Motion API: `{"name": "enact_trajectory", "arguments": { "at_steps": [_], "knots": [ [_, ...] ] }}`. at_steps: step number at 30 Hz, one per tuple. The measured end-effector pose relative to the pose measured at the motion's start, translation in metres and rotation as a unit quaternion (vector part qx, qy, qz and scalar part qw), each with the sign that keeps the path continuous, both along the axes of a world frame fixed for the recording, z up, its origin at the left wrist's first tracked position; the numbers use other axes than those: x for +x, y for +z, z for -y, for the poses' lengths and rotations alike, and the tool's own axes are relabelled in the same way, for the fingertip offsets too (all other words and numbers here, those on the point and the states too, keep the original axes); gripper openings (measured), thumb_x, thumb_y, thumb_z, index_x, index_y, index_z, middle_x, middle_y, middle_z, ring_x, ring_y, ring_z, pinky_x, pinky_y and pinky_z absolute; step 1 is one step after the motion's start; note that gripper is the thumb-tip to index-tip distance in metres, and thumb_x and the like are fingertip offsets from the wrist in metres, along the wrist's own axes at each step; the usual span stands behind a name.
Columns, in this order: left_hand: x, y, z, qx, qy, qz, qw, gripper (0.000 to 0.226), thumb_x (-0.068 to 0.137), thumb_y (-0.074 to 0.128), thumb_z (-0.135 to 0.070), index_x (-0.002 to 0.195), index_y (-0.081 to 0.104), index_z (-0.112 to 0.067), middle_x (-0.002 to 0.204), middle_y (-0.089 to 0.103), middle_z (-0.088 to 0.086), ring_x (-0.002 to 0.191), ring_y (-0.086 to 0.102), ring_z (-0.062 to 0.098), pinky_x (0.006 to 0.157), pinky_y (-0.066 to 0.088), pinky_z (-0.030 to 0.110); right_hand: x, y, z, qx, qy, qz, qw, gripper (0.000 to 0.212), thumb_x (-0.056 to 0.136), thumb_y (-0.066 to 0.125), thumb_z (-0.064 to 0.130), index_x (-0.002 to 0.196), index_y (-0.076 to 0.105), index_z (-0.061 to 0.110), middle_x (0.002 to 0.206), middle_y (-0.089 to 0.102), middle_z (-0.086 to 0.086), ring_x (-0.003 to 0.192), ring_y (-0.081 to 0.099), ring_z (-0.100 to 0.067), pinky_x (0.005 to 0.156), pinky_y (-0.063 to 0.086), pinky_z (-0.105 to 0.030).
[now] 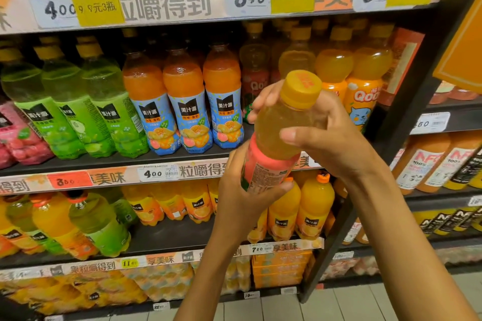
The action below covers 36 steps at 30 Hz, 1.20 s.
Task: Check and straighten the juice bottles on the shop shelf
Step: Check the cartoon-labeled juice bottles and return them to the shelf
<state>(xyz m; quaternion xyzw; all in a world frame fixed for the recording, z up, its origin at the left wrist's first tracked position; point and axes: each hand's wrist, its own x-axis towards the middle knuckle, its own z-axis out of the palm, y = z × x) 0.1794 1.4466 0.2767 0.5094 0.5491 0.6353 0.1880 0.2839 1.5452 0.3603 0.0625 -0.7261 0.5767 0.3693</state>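
Green bottles [78, 101]: far left of the bottle you hold, three stand upright in a row on the middle shelf [114, 161], yellow caps, green labels.
Blue-label bottles [182, 101]: just left of your held bottle, three orange ones stand upright and level, labels facing you.
Left hand [245, 190]: your fingers and thumb wrap the labelled lower end of the held bottle from below.
Held bottle [279, 128]: you have it off the shelf, in front of the middle row, tilted with its cap up and to the right. Yellow juice, yellow cap with orange print, pink label low down.
Right hand [331, 138]: it clasps the upper body under the cap, thumb across the front.
Qoo bottles [362, 78]: behind and right of the held bottle, upright, yellow juice, cartoon label.
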Motion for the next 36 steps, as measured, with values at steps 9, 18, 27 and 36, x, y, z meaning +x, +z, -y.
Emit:
{"name": "enact_trajectory", "arguments": {
  "at_steps": [9,18,27,36],
  "knots": [
    [-0.009,-0.001,0.014,-0.028,-0.178,0.135,0.974,0.062,0.064,0.085,-0.039,0.120,0.059,-0.039,0.114,0.070,0.000,0.106,0.067,0.019,0.083,0.055,0.033,-0.007,0.006,-0.006,-0.126,0.051,0.007,0.991,0.054,0.075,0.071,0.051,0.110,0.061,0.011,0.112,0.066,-0.007,0.106,0.063,-0.030,0.089,0.052,-0.046],
    [-0.006,0.001,0.006,-0.059,-0.146,0.161,0.974,0.038,0.085,0.051,-0.052,0.119,0.058,-0.036,0.115,0.069,-0.004,0.109,0.065,0.016,0.081,0.054,0.025,-0.019,0.009,-0.003,-0.188,-0.146,0.022,0.971,0.020,0.092,0.056,0.031,0.098,0.066,0.014,0.093,0.071,-0.002,0.089,0.066,-0.017,0.080,0.053,-0.032],
    [-0.006,-0.010,-0.006,-0.087,-0.107,0.314,0.939,0.063,0.078,0.038,-0.067,0.108,0.069,-0.022,0.095,0.074,0.010,0.082,0.071,0.023,0.072,0.057,0.036,-0.032,-0.008,-0.017,-0.141,-0.154,0.128,0.970,0.030,0.089,0.062,0.027,0.118,0.057,0.021,0.106,0.070,0.004,0.097,0.068,-0.008,0.081,0.054,-0.024],
    [-0.024,0.000,-0.037,-0.032,0.049,0.159,0.986,0.041,0.088,0.044,-0.062,0.103,0.065,-0.031,0.101,0.071,-0.006,0.097,0.066,0.004,0.074,0.051,0.014,-0.043,-0.001,-0.024,-0.062,-0.214,0.022,0.975,0.029,0.093,0.060,0.015,0.121,0.053,0.015,0.106,0.067,0.007,0.098,0.064,-0.004,0.085,0.051,-0.022]
  ]
}}
